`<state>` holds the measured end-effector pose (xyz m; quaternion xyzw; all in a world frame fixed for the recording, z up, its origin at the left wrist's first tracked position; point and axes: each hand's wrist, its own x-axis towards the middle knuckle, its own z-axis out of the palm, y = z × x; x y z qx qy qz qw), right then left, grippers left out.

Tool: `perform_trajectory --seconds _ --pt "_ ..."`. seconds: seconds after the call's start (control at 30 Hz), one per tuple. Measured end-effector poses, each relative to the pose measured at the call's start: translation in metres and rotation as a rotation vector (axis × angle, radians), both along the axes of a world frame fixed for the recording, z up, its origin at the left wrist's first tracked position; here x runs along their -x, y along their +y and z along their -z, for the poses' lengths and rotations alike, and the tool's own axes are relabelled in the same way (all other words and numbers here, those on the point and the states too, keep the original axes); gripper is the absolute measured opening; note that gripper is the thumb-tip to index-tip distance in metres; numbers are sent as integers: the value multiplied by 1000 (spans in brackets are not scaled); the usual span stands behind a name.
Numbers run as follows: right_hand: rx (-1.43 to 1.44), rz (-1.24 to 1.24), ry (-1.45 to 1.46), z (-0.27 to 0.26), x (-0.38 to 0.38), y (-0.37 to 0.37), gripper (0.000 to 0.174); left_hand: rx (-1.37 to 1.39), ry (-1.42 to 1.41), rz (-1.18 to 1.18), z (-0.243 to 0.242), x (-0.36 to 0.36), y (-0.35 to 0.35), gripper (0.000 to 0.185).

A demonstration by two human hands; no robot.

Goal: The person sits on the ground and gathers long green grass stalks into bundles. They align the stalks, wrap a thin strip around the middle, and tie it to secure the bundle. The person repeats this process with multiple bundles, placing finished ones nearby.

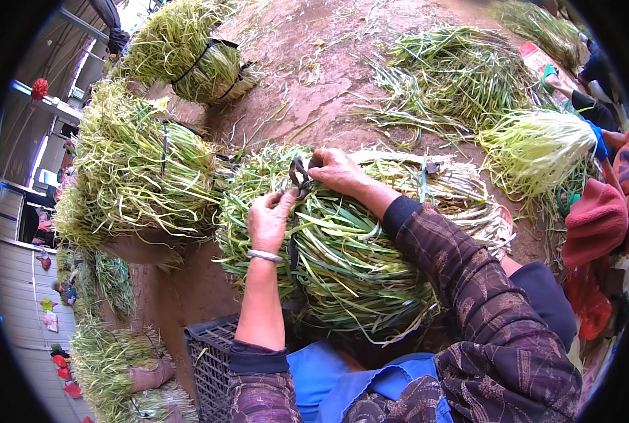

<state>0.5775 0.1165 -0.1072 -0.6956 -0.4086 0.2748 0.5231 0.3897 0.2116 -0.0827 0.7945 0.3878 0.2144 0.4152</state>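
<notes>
A large bundle of leafy green vegetable stalks (357,248) lies before me, its pale root ends to the right. Around it runs a dark strap (294,248), which crosses the leaves. My left hand (269,219), with a bracelet at the wrist, pinches the strap near a knot or twist on top of the bundle. Just above and to the right, my right hand (337,170) holds a dark loop of the same strap (297,168) between thumb and fingers. Part of the strap under the bundle is hidden.
Tied bundles (140,164) stand at left, another (198,58) farther back. A black plastic crate (214,365) is beside my left forearm. Loose stalks (462,79) lie on the earthen floor (304,58). At right, another person's blue-gloved hand (597,140) holds pale stalks (542,148).
</notes>
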Motion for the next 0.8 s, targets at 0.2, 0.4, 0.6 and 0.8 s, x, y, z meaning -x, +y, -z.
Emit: perform_trajectory --seconds 0.2,0.4,0.6,0.8 --pt "-37 -29 127 -2 -6 4 25 31 -434 -32 30 -23 -18 15" --pt "78 25 -434 -55 22 -62 37 1 -448 18 5 -30 -15 24" --pt "98 43 -877 -67 107 -152 57 821 -811 -29 -38 -49 -35 22" --pt "27 106 -938 -53 105 -153 59 902 -846 215 -203 107 -96 24"
